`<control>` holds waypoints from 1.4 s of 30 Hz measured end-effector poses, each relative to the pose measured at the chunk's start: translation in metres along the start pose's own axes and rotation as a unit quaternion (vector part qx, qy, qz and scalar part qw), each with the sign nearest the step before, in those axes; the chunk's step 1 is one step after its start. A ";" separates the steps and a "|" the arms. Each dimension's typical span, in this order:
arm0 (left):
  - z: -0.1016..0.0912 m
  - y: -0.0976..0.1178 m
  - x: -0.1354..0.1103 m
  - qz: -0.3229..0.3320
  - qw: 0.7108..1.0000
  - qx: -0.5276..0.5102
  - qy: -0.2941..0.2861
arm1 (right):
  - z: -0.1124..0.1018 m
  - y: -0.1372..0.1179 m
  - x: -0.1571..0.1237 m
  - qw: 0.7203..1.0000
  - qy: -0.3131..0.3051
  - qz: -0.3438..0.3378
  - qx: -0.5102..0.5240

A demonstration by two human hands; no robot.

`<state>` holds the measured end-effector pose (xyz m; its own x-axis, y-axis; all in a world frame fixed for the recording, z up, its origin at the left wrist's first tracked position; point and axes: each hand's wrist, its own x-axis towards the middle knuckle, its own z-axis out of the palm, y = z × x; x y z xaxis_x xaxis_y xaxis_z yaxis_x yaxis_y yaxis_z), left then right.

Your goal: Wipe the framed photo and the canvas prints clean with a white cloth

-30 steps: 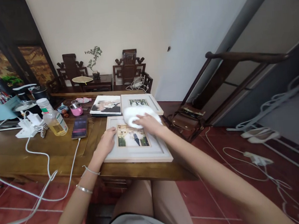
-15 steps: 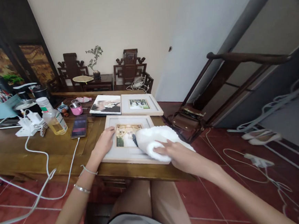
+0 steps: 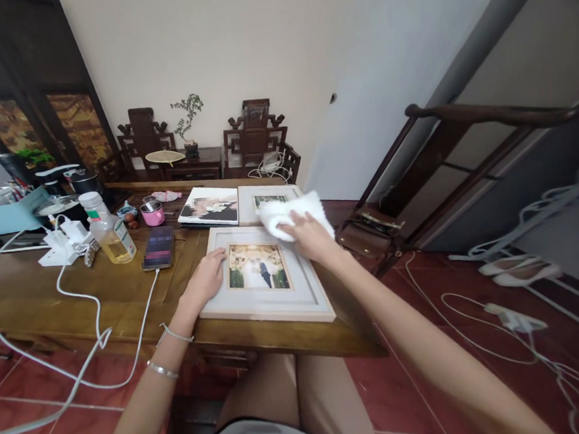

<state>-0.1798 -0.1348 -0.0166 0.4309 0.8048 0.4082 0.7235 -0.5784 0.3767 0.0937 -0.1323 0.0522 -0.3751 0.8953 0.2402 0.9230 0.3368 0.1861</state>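
Note:
A white picture frame (image 3: 264, 312) with a light wooden rim lies flat near the table's front edge, a couple's photo (image 3: 259, 267) at its middle. My left hand (image 3: 206, 275) grips its left side, fingers over the rim. In my right hand (image 3: 312, 236) is a fluffy white cloth (image 3: 317, 207), bunched under the fingers at the frame's far right corner. Part of the cloth covers a second picture frame (image 3: 248, 195) behind. Left of that frame lies a white photo album (image 3: 207, 202) with a picture on its cover.
Left on the wooden table (image 3: 120, 297) are a phone (image 3: 158, 248) on a charging cable, a pink cup (image 3: 153, 214), a bottle of yellow liquid (image 3: 115, 237), a power strip (image 3: 64, 247) and a blue pen box (image 3: 6, 211). A wooden chair (image 3: 430, 159) with a brown bag stands right.
My right hand has moved the cloth away from me, off the photo and up to the frame's far edge. My left hand stays on the frame's left side. The view has shifted slightly.

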 end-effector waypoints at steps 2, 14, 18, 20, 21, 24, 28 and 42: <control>-0.001 0.002 0.000 0.006 1.000 -0.002 -0.007 | 0.014 -0.010 0.001 0.999 -0.042 -0.032 0.014; 0.002 0.004 0.001 0.001 1.000 0.014 -0.024 | -0.057 -0.072 -0.112 0.963 -0.211 -0.089 0.141; 0.006 -0.002 0.000 0.016 1.000 0.009 -0.023 | -0.042 -0.075 -0.109 0.975 -0.167 -0.070 0.131; 0.007 -0.005 0.000 0.024 0.999 0.008 -0.019 | -0.024 -0.065 -0.090 0.981 -0.140 -0.060 0.119; 0.008 -0.006 0.000 0.027 0.999 0.010 -0.018 | -0.015 -0.059 -0.077 0.983 -0.128 -0.056 0.115; 0.008 -0.008 0.001 0.030 0.999 0.014 -0.020 | 0.007 -0.037 -0.035 0.989 -0.094 -0.032 0.110; 0.008 -0.008 0.001 0.020 1.000 0.007 -0.020 | 0.018 -0.027 0.000 0.995 -0.062 -0.007 0.074; 0.007 -0.005 0.002 0.007 1.000 0.004 -0.020 | -0.059 -0.083 -0.118 0.947 -0.200 -0.122 0.218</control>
<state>-0.1789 -0.1292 -0.0240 0.4623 0.8015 0.3793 0.7219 -0.5886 0.3639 0.0562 -0.2828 0.0646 -0.5993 0.7851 -0.1561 0.7939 0.5579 -0.2420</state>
